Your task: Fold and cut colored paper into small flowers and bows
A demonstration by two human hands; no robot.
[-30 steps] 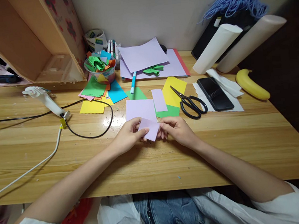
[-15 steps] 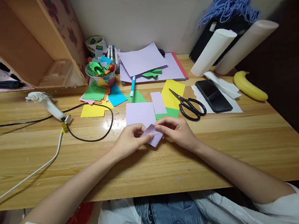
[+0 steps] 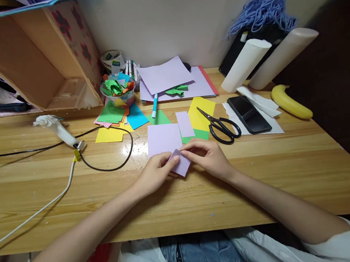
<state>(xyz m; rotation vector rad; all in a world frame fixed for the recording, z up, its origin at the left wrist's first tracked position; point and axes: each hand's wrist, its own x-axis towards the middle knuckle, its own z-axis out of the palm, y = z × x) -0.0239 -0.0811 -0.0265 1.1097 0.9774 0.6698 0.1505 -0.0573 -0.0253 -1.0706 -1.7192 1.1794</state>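
Between my two hands is a small folded piece of purple paper [image 3: 182, 166], held just above the table near its front. My left hand [image 3: 156, 171] pinches its left side with the thumb on top. The thumb and fingertips of my right hand [image 3: 209, 156] close on its upper right edge. Just behind lie a larger purple sheet [image 3: 163, 138] and a narrow purple strip [image 3: 185, 124], the strip resting over green paper [image 3: 199, 134] and beside a yellow sheet [image 3: 202, 109]. Black-handled scissors [image 3: 221, 126] lie to the right of my right hand.
A phone [image 3: 248, 114] lies on white tissue, with a banana [image 3: 291, 102] farther right. A tub of paper scraps [image 3: 117, 93], a blue marker [image 3: 155, 106] and stacked purple sheets [image 3: 166, 75] stand at the back. A black cable [image 3: 110, 170] loops at left.
The purple paper has turned slightly in my fingers, and its crease shows less. My right fingers stay at its upper edge. The whole view has shifted a little.
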